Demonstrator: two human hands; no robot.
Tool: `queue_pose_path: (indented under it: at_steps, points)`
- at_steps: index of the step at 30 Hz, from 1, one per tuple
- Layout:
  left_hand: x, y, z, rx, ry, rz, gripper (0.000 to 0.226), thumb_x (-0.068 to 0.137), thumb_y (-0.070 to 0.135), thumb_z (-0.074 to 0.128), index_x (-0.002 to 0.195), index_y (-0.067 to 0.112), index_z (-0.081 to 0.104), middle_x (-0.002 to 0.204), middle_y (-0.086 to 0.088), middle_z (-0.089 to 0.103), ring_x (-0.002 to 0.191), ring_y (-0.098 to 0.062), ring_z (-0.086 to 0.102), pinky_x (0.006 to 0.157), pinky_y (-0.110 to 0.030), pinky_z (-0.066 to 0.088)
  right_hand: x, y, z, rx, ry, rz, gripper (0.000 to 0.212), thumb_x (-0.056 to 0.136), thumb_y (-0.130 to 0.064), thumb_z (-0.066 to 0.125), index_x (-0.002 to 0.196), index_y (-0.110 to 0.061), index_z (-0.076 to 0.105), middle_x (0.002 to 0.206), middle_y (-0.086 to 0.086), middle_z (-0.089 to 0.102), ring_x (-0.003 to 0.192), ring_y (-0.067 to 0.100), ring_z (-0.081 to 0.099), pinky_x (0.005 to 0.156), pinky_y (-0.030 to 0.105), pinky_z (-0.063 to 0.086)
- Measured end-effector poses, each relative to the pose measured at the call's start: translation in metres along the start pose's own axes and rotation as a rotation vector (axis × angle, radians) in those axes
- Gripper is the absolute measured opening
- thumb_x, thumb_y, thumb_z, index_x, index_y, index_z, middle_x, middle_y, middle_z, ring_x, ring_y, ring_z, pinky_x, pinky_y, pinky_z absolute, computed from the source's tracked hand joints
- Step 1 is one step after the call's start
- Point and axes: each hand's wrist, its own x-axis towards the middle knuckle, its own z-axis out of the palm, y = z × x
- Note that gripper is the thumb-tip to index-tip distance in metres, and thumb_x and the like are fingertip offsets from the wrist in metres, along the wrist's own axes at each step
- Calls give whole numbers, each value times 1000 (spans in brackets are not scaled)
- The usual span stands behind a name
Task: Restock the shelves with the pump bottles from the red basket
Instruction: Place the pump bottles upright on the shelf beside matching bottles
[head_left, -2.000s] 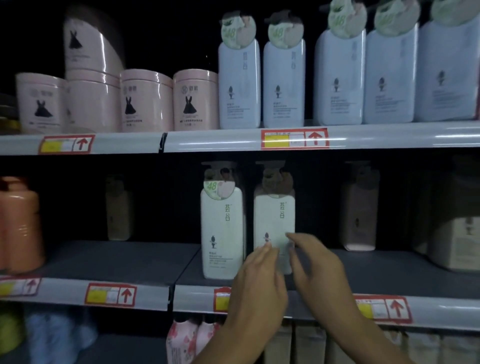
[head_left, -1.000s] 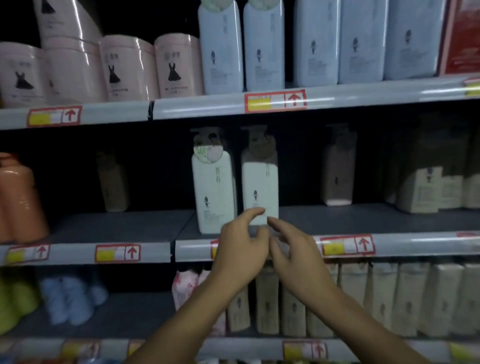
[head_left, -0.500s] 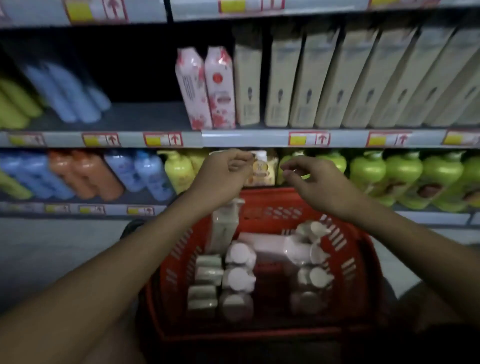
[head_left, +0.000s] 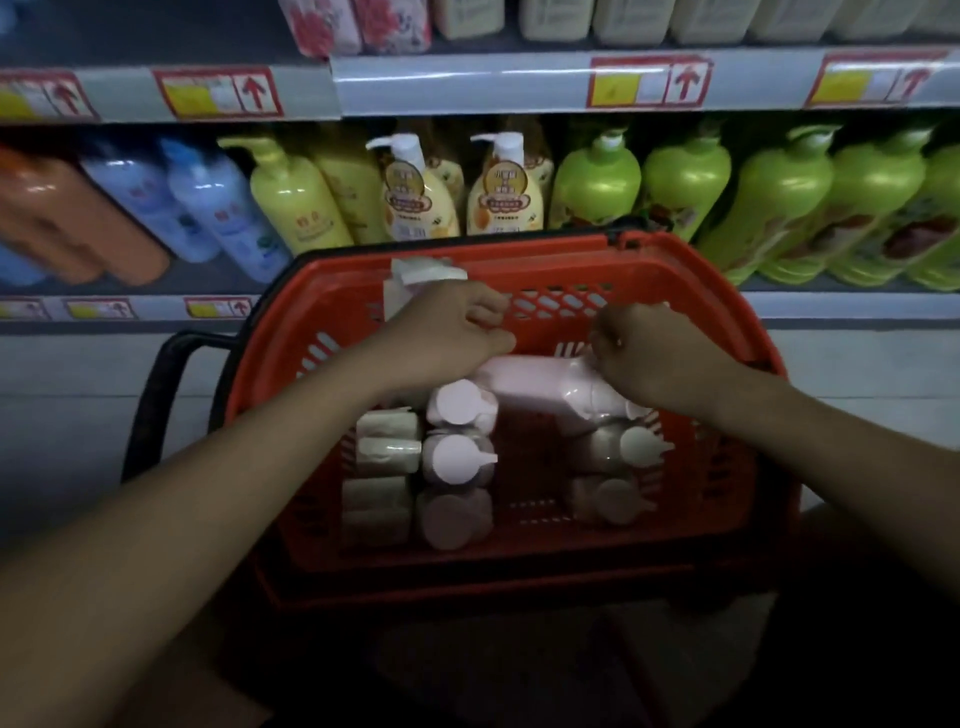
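Down inside the red basket (head_left: 727, 332), both hands. Left hand (head_left: 452, 332) curled above a lying pump bottle (head_left: 530, 382); right hand (head_left: 649, 358) closed on it. Left fingers' grip: cannot tell.

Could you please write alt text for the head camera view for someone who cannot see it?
Two bare hands, left hand and right hand, reach into a red basket of pale pump bottles, over one white bottle lying on its side. Behind, a shelf holds green, yellow, blue and orange bottles.
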Motion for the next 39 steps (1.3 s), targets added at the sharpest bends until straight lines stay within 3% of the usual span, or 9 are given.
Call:
queue_pose_path:
  at_steps: [3, 9, 15, 23, 27, 31, 34, 36, 39]
  points:
    - [6, -3, 7, 7, -59, -1, 43, 90, 17, 72, 132, 18, 62, 127, 1, 66, 111, -10, 65, 100, -29, 53, 1, -5, 9, -66, -65, 5, 25, 97, -30, 53, 95, -13, 70, 100, 16, 74, 93, 38, 69, 77, 38, 54]
    - [11, -15, 14, 88, -110, -16, 43, 91, 5, 65, 133, 12, 60, 129, -9, 66, 96, -12, 66, 90, -17, 47, 6, -16, 11, -302, -202, -66, 41, 88, -46, 65, 117, -17, 64, 115, 12, 70, 110, 34, 65, 92, 37, 51]
    - [0, -21, 22, 140, -123, 0, 47, 92, 13, 68, 138, 14, 58, 134, -4, 63, 120, -14, 61, 88, -14, 46, -1, -7, 24, -435, -293, -16, 61, 87, -34, 74, 138, -13, 49, 132, 9, 63, 119, 28, 64, 94, 35, 50]
    - [-25, -28, 26, 295, -152, 68, 61, 94, 17, 66, 150, 16, 43, 148, -5, 54, 136, -16, 52, 110, -32, 45, 1, -13, 8, -266, -139, -83, 57, 69, -49, 81, 118, -21, 68, 109, 9, 72, 103, 33, 68, 81, 33, 53]
    - [-35, -31, 30, 380, -90, 171, 62, 90, 21, 69, 145, 19, 41, 130, -3, 65, 120, -22, 61, 97, -40, 51, 0, -35, -6, -176, 131, -105, 46, 77, -60, 64, 87, -17, 73, 93, 14, 74, 90, 39, 69, 69, 35, 49]
    - [-34, -36, 39, 354, -32, 210, 85, 87, 27, 74, 156, 22, 25, 145, -6, 53, 123, -22, 57, 90, -31, 47, -3, -39, -26, -17, 155, 62, 43, 81, -50, 69, 94, -9, 72, 94, 15, 73, 90, 38, 68, 75, 39, 56]
    - [-32, -38, 44, 347, -13, 225, 102, 83, 36, 78, 160, 20, 14, 154, -8, 45, 125, -25, 57, 94, -34, 49, -9, -40, -41, 61, 143, 124, 46, 82, -54, 67, 81, -8, 72, 76, 11, 72, 74, 31, 68, 66, 34, 55]
    - [-32, -39, 53, 301, 11, 286, 101, 79, 37, 80, 158, 20, 20, 145, -6, 53, 123, -23, 59, 95, -39, 53, -17, -45, -50, 116, 138, 141, 49, 82, -57, 65, 75, -9, 73, 60, 7, 69, 60, 26, 67, 62, 33, 57]
    - [-33, -37, 80, 71, 39, 336, 102, 69, 42, 87, 152, 27, 29, 139, 12, 54, 125, -1, 53, 99, -17, 46, -30, -59, -60, 230, 57, 141, 49, 86, -55, 62, 80, -9, 75, 47, 10, 66, 47, 26, 67, 61, 40, 61]
